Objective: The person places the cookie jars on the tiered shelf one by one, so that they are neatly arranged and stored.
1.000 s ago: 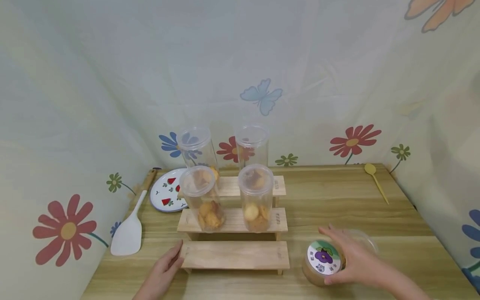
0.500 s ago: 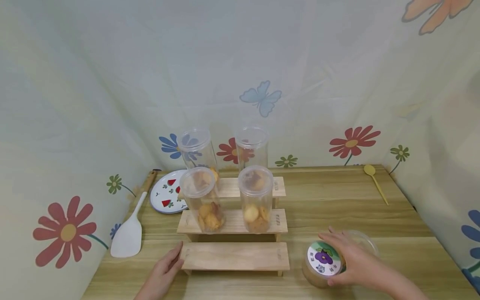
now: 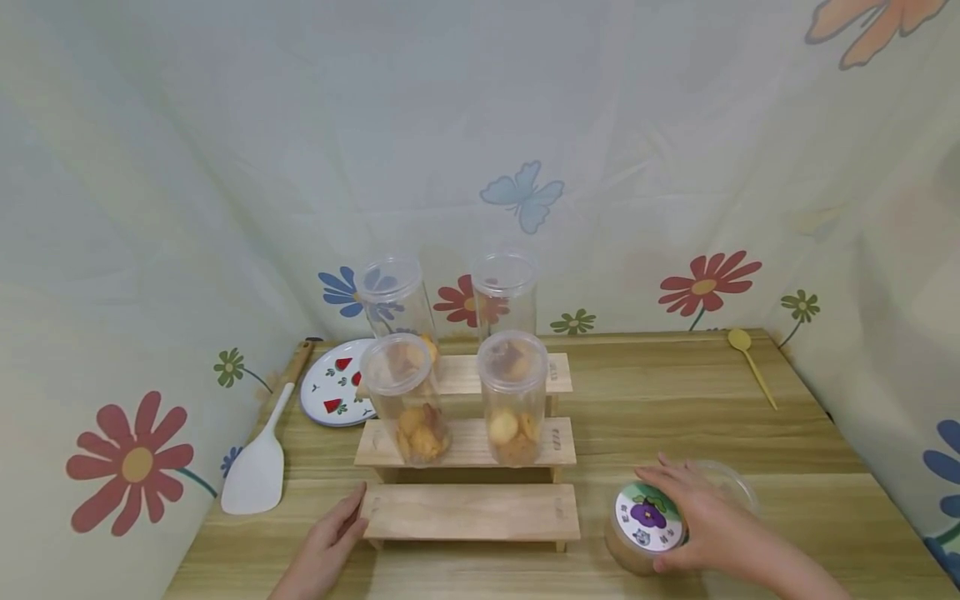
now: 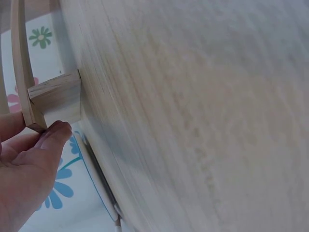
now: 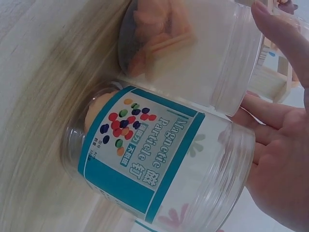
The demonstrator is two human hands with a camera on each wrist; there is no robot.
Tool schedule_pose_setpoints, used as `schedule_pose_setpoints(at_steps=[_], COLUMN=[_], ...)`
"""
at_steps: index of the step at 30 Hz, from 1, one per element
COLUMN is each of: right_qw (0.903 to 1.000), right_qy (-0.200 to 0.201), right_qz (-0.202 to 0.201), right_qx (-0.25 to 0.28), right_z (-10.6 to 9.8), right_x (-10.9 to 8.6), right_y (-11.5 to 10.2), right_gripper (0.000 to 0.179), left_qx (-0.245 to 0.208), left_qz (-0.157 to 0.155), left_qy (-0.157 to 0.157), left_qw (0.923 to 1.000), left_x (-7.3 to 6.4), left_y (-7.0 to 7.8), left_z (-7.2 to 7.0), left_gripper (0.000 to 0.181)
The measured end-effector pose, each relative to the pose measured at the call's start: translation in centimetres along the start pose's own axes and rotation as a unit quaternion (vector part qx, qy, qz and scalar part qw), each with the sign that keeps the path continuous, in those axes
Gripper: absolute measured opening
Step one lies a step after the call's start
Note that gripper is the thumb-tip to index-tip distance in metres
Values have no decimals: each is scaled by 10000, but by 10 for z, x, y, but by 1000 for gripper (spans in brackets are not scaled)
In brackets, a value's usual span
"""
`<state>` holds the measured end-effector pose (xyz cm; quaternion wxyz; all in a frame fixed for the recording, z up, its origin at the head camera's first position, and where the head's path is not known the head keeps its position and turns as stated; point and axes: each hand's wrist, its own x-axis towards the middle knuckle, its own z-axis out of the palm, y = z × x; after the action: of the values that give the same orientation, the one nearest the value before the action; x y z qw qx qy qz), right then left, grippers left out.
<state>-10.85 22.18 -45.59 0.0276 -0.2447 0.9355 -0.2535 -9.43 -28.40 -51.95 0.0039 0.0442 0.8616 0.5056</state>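
My left hand point(image 3: 322, 542) holds the left end of the lowest step of a wooden three-step stand point(image 3: 472, 510). In the left wrist view the board's end point(image 4: 35, 116) lies between the digits of that hand point(image 4: 29, 166). With thumb and fingers round its lid, my right hand point(image 3: 705, 521) grips a jar point(image 3: 648, 517) with a purple flower label on top. Orange-brown pieces point(image 5: 159, 29) show inside this jar in the right wrist view. Beside it stands a clear jar point(image 5: 145, 154) with a blue-edged label, partly behind my right hand in the head view.
Lidded clear jars with biscuits stand on the middle step, such as the right one point(image 3: 513, 400), and on the top step. A white spatula point(image 3: 255, 475) and a watermelon-patterned plate point(image 3: 330, 375) lie left. A yellow spoon point(image 3: 752, 367) lies at the back right.
My right hand's fingers have shifted slightly at the lid of the flower-labelled jar. That jar, the stand and my left hand stay nearly where they were.
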Motion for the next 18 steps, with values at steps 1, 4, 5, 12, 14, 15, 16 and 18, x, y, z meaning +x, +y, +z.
schedule_pose_setpoints(at_steps=[1,4,5,12,14,15,16,18], right_qw=[10000,9999,9999,9995,9994,9993,9993,9993], right_qy=[-24,-107,-136,-196,-202,-197,-195,-206], right_qz=[23,74,81,116,138,129,117,117], right_qx=[7,15,5,-222,-261,-281,-286,-305], right_z=[0,-1,-1,-2,-2,-2,-3,-3], right_x=[0,0,0,0,1,1,1,1], right_y=[0,-2,-2,-2,-3,-3,-3,-4], right_gripper=[102,103,103,98,97,97,97,97], left_qx=[-1,-23,-24,-22,-3,0,6,2], left_qz=[-3,-21,-28,-60,-27,-13,-6,-18], left_qy=[-9,-24,-27,-43,-26,-27,-27,-32], left_qw=[10000,10000,10000,10000,10000,10000,10000,10000], left_x=[0,0,0,0,0,0,0,0], left_y=[0,-1,-1,1,0,0,0,-1], left_z=[0,-1,-1,-1,-1,-1,-1,-1], left_gripper=[48,49,49,49,49,49,49,49])
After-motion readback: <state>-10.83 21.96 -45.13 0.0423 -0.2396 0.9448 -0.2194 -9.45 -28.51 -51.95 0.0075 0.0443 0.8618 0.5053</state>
